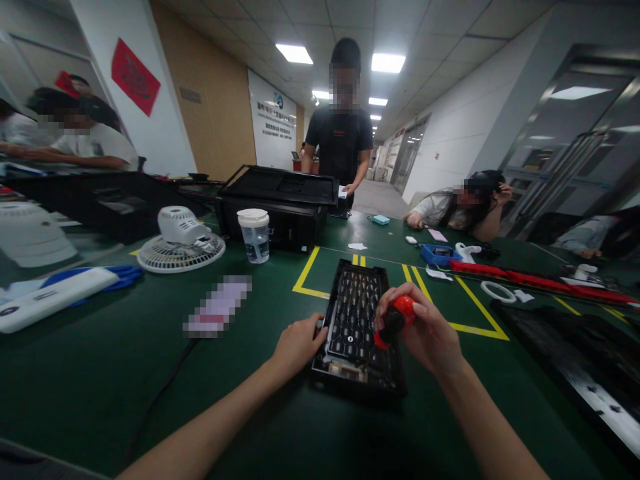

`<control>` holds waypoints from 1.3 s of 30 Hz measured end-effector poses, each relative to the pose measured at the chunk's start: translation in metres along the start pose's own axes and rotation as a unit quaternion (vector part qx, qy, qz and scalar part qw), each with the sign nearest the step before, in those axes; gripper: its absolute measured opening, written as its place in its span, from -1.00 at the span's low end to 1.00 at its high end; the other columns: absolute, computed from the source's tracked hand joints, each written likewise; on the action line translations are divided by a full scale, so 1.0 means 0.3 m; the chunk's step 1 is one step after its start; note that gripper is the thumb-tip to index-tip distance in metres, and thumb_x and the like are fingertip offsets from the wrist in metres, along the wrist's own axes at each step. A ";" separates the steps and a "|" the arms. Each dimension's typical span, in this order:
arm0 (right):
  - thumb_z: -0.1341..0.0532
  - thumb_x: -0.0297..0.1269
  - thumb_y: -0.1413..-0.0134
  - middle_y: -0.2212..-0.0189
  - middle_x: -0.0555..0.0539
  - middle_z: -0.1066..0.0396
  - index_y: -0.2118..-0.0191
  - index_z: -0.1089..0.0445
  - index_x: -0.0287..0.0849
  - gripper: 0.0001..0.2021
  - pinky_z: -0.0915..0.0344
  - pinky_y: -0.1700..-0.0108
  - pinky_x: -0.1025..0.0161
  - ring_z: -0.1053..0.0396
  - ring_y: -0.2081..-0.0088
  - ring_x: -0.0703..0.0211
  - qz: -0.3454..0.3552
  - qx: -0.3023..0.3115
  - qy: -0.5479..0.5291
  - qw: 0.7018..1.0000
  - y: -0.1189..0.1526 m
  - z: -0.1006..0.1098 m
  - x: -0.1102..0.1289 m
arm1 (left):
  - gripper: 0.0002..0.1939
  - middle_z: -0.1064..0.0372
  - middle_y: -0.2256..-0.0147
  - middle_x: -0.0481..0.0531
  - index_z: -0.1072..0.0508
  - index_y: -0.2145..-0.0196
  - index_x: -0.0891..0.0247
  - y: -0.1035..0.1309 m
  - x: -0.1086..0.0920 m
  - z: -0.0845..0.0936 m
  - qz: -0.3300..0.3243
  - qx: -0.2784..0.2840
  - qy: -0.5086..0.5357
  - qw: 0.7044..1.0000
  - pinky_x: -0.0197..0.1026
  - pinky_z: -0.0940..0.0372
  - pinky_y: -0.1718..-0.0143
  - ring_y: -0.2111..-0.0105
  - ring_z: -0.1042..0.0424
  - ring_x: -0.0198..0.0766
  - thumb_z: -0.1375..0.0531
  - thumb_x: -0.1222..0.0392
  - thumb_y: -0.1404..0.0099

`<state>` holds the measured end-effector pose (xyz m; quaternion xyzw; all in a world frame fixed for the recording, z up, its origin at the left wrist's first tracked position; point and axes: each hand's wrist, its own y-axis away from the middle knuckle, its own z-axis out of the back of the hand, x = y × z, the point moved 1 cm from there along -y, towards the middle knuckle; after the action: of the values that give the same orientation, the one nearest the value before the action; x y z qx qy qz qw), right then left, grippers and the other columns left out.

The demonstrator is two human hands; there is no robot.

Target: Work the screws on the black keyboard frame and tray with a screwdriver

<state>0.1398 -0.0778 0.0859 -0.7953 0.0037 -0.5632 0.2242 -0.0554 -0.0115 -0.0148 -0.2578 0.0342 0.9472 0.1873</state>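
Red-and-black tool (395,320) gripped in right hand's (434,333) fingers; left hand (299,342), fingers holding the case (359,387) edge, should brace it.

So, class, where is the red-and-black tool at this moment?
In the head view, just right of centre, the red-and-black tool is in the person's right grip, at the right side of the black tray.

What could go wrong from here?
1. The red-and-black tool in the right hand is over the black tray; a slip might mark the dark grid inside.
2. The left hand is at the tray's left edge and no clamp shows, so the tray might shift.
3. The black cable runs near the left forearm, which could snag it.
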 end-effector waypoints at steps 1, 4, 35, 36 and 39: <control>-0.02 -0.25 -0.02 0.35 -0.09 -0.30 0.30 -0.23 -0.18 -0.84 -0.25 0.33 0.14 -0.34 0.38 0.11 -0.001 -0.001 0.002 1.000 0.000 0.000 0.000 | -0.68 -0.43 0.33 -0.04 -0.26 0.07 0.12 0.000 -0.002 0.001 0.003 0.002 -0.002 1.000 -0.26 -0.22 0.30 0.31 -0.41 -0.25 0.07 0.04 -0.28; -0.04 -0.24 -0.01 0.35 -0.08 -0.31 0.30 -0.22 -0.17 -0.85 -0.26 0.32 0.13 -0.34 0.38 0.10 -0.004 -0.004 0.004 1.000 -0.002 -0.002 0.003 | -0.68 -0.43 0.33 -0.03 -0.26 0.06 0.13 -0.001 -0.003 0.002 0.011 0.007 -0.005 1.000 -0.26 -0.22 0.28 0.31 -0.41 -0.26 0.06 0.05 -0.28; -0.13 -0.27 0.01 0.31 -0.09 -0.31 0.25 -0.31 -0.18 -0.83 -0.34 0.21 0.01 -0.38 0.32 0.10 -0.017 0.008 0.024 1.000 0.001 0.017 0.010 | -0.68 -0.44 0.32 -0.02 -0.27 0.06 0.12 0.002 0.005 0.001 0.012 -0.001 -0.006 1.000 -0.26 -0.22 0.29 0.30 -0.42 -0.25 0.06 0.04 -0.28; -0.13 -0.28 0.00 0.31 -0.09 -0.31 0.25 -0.30 -0.18 -0.83 -0.34 0.21 0.00 -0.38 0.32 0.09 -0.015 0.010 0.024 1.000 0.002 0.017 0.011 | -0.68 -0.44 0.33 -0.02 -0.27 0.06 0.11 0.002 0.006 -0.001 0.010 -0.004 -0.007 1.000 -0.26 -0.22 0.30 0.31 -0.42 -0.24 0.06 0.04 -0.28; -0.12 -0.30 -0.01 0.30 -0.09 -0.30 0.24 -0.30 -0.17 -0.84 -0.33 0.21 0.00 -0.38 0.31 0.09 -0.013 0.012 0.030 0.999 0.002 0.020 0.011 | -0.69 -0.44 0.32 -0.02 -0.27 0.06 0.11 0.000 0.007 -0.001 0.010 -0.006 -0.010 1.000 -0.25 -0.22 0.28 0.30 -0.42 -0.24 0.06 0.04 -0.27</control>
<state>0.1466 -0.0770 0.0869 -0.7754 -0.0066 -0.5895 0.2263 -0.0569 -0.0111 -0.0161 -0.2491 0.0294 0.9518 0.1766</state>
